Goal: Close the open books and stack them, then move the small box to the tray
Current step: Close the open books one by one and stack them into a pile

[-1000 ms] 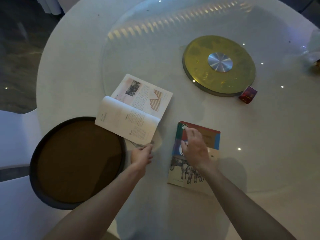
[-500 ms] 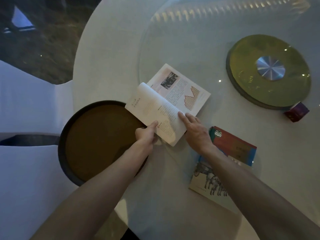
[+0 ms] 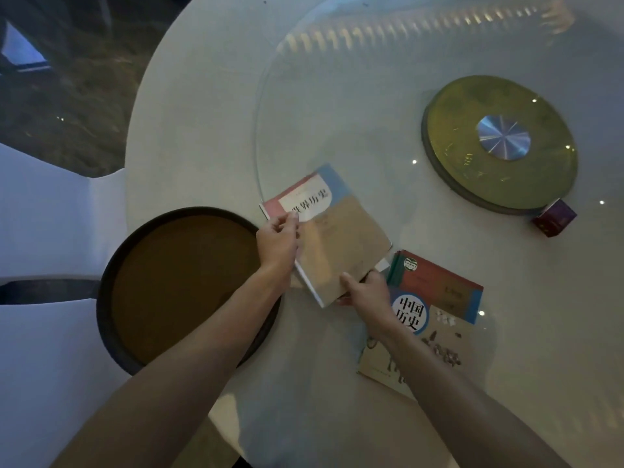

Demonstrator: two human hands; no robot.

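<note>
Both books are seen closed: the tan book (image 3: 334, 238) is gripped at its edges by the left hand (image 3: 277, 243) and right hand (image 3: 366, 292), not yet stacked on the red book (image 3: 435, 309); the small box (image 3: 553, 218) is left far from the tray (image 3: 111, 265)

Dim room: round white table (image 3: 202, 96), dark patterned floor (image 3: 67, 96).

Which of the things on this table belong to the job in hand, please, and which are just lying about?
Part of the job:
- tan book, closed, held by left hand and right hand
- red and blue book, closed
- small box
- tray

Just lying about:
- gold disc
- white chair
</note>
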